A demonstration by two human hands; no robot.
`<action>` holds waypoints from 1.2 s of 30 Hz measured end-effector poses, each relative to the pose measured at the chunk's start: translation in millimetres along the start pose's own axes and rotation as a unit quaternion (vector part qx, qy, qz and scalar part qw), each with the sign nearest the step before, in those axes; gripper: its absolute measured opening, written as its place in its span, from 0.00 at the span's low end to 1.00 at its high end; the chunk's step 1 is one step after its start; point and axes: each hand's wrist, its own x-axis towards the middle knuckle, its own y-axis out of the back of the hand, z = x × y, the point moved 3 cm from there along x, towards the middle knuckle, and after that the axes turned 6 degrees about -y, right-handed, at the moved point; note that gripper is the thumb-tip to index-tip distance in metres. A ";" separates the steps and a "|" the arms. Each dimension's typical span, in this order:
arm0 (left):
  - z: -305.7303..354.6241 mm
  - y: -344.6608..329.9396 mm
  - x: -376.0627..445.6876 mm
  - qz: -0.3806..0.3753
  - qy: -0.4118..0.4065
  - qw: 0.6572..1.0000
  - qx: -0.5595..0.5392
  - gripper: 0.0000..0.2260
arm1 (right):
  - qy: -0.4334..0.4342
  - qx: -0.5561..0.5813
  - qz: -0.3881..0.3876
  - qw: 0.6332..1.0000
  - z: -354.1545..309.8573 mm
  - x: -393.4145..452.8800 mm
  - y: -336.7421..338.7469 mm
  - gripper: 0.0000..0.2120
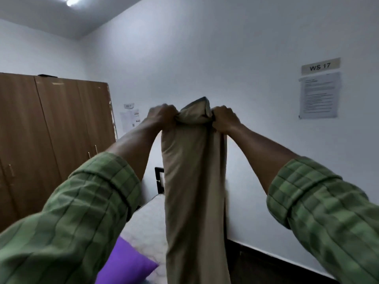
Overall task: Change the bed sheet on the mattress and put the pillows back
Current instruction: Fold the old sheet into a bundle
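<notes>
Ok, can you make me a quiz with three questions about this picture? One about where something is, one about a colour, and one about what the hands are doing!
1. Where is the purple pillow?
A. on the wardrobe
B. on the mattress, bottom left
C. on the wall

2. What colour is the cloth being held up?
A. beige
B. red
C. blue

3. What are the left hand and right hand doing?
A. resting flat
B. pointing
C. gripping the top of the cloth

Answers:
1 B, it lies on the bare white mattress.
2 A, the hanging cloth is tan-beige.
3 C, both hands' fingers are curled round its bunched top.
</notes>
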 end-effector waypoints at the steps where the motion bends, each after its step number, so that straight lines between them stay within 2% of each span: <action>1: 1.0 -2.8 -0.1 0.018 -0.004 1.000 0.002 0.05 | 0.009 0.013 0.012 1.000 1.4 -2.4 -0.8 0.17; 4: 3.0 -1.6 -0.5 0.069 0.002 0.998 -0.015 0.05 | 0.027 0.059 0.113 0.991 3.6 -7.7 -1.4 0.16; 5: 1.6 -1.2 0.6 0.066 -0.003 0.998 -0.014 0.05 | 0.023 0.066 0.117 0.991 4.7 -6.5 -2.7 0.15; 8: -0.9 0.3 3.7 0.018 -0.037 0.998 0.049 0.07 | 0.009 0.028 0.044 0.999 4.7 -2.5 -4.7 0.14; 10: -3.5 1.6 3.9 0.017 -0.040 0.997 0.060 0.07 | 0.016 0.003 0.062 0.998 8.7 -1.9 -5.7 0.17; 12: -3.8 1.2 1.6 0.024 -0.005 0.999 0.037 0.08 | 0.006 0.020 0.068 0.997 5.8 -3.5 -8.9 0.20; 16: -10.1 -10.4 -4.6 -0.042 0.091 0.990 -0.103 0.14 | -0.043 0.079 -0.018 0.996 -10.6 5.8 -17.7 0.17; 19: -21.0 -15.7 -17.6 -0.123 0.107 0.967 -0.198 0.23 | -0.056 0.155 -0.080 0.983 -19.8 10.5 -21.0 0.14; 21: -32.4 -13.6 -29.5 -0.183 0.090 0.966 -0.157 0.31 | -0.049 0.186 -0.104 0.976 -25.3 12.1 -27.5 0.13; 24: -55.1 -7.0 -48.3 -0.271 0.094 0.955 -0.072 0.35 | -0.033 0.231 -0.171 0.957 -43.4 11.6 -46.8 0.11; 26: -70.0 2.7 -64.4 -0.301 0.118 0.945 -0.051 0.33 | -0.015 0.264 -0.219 0.939 -62.2 9.4 -58.5 0.19; 28: -83.5 13.1 -83.2 -0.315 0.144 0.937 -0.046 0.32 | 0.012 0.287 -0.255 0.923 -85.7 4.7 -66.7 0.25; 32: -112.9 32.0 -126.5 -0.324 0.211 0.921 -0.036 0.29 | 0.067 0.253 -0.294 0.919 -140.2 -1.8 -86.6 0.25; 36: -146.6 52.3 -179.0 -0.320 0.265 0.909 0.036 0.27 | 0.128 0.216 -0.315 0.915 -207.8 -21.8 -110.5 0.28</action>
